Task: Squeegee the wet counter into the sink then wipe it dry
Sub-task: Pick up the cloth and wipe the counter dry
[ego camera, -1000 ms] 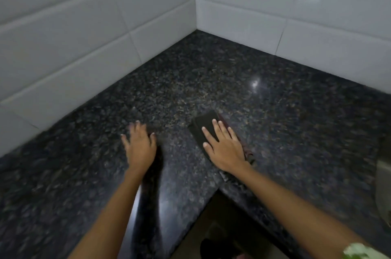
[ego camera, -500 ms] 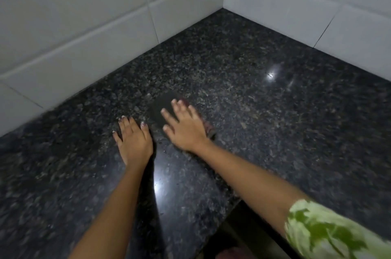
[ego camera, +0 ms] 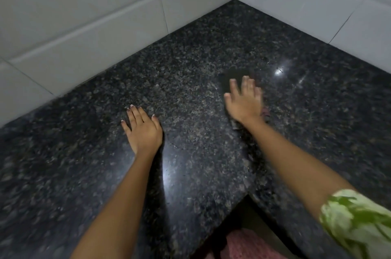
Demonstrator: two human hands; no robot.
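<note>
Your right hand (ego camera: 245,103) presses flat, fingers straight, on the dark cloth (ego camera: 233,79); left hand (ego camera: 143,128) rests flat on the worktop (ego camera: 211,47), farther off

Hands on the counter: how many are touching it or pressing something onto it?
2. The left hand lies flat on the granite counter; the right hand presses a dark cloth farther toward the corner.
</note>
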